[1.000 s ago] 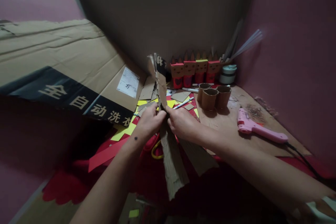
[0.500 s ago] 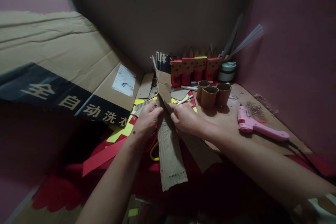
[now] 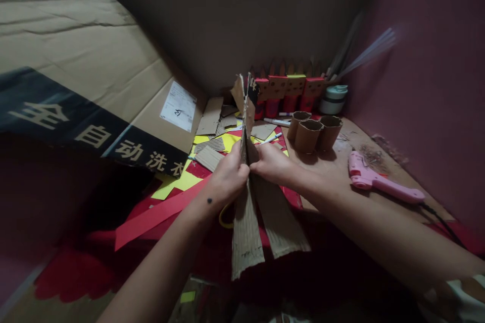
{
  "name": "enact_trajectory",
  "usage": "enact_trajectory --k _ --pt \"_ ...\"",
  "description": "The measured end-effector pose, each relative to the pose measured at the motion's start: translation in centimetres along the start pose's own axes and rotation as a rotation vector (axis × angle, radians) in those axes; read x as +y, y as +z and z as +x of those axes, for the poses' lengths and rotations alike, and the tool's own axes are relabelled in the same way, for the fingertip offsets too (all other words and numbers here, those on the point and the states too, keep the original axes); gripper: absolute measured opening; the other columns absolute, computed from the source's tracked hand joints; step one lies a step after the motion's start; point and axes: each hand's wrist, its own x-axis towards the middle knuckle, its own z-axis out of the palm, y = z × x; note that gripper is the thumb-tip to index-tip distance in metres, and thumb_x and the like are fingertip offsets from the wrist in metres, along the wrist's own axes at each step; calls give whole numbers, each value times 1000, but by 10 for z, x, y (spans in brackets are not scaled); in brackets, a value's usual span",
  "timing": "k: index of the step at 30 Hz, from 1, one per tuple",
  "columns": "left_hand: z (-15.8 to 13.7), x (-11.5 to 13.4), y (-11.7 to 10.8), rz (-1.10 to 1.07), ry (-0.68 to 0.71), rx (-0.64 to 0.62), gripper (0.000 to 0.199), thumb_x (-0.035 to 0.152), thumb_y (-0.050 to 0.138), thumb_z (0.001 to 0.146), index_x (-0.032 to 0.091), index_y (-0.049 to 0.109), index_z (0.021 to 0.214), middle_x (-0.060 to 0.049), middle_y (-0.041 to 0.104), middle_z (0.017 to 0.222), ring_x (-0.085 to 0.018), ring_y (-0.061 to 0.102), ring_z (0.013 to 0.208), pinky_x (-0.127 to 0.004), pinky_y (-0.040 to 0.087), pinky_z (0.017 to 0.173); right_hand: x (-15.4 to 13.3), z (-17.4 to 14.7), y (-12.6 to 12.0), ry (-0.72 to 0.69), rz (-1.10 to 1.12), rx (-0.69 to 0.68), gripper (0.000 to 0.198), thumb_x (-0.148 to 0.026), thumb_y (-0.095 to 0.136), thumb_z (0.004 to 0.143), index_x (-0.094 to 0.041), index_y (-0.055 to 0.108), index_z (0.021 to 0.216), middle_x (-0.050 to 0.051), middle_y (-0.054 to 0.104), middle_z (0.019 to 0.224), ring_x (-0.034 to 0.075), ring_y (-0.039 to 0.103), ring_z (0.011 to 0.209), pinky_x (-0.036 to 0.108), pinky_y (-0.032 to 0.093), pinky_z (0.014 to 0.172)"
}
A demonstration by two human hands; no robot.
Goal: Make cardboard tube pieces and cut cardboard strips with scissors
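A long strip of corrugated cardboard [image 3: 248,232] is gripped by both my hands at its middle, above the table's front edge. It is parted along its length into two flaps that spread below my hands; its upper end, with a dark printed patch, stands up and also opens a little. My left hand [image 3: 235,171] pinches the left layer, thumb side toward the middle. My right hand [image 3: 270,162] pinches the right layer, close against the left hand. The fingertips are partly hidden by the cardboard.
A large printed cardboard sheet [image 3: 113,60] leans at left. Yellow and red paper and cardboard scraps [image 3: 210,146] litter the table. At right are cardboard tubes [image 3: 308,136], a pink glue gun [image 3: 382,181] and a lidded jar [image 3: 333,100]. Red box figures [image 3: 291,93] line the back.
Both hands have come closer together and turned the strip more edge-on. Its upper end has opened apart, and the right lower flap has swung inward. The view has shifted slightly.
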Motion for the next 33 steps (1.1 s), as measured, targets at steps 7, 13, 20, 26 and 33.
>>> enact_trajectory --k 7,13,20,26,33 --pt "-5 -5 -17 -362 -25 -176 50 7 46 62 15 59 110 -5 67 91 -20 60 84 -28 48 72 -5 -3 -5 53 106 -78 9 -7 47 61 -15 50 57 0 51 58 12 48 57 22 32 48" --pt "-5 -14 -16 -476 -126 -112 45 10 52 59 15 60 104 -1 65 79 -16 58 67 -23 46 58 -6 -6 2 -27 41 -85 12 -6 46 61 -15 54 64 2 60 67 16 56 66 24 36 53" --pt "-2 -10 -27 -315 -158 -55 17 18 51 68 15 63 79 0 61 65 -14 56 56 -24 44 52 -18 -12 -1 -23 -100 -96 17 -3 45 59 -15 55 64 4 63 69 17 57 68 24 35 55" --pt "-1 -6 -26 -163 -103 12 39 11 49 60 15 59 98 -1 61 77 -19 58 69 -29 47 64 -16 -11 0 36 -36 -178 14 -6 47 60 -15 56 65 3 61 69 16 57 70 23 37 56" --pt "-12 16 -5 127 -73 34 40 7 50 65 16 56 104 -4 57 71 -23 54 70 -37 43 75 -25 3 -4 56 30 2 8 -18 48 67 -16 47 59 0 48 58 11 43 55 24 33 50"
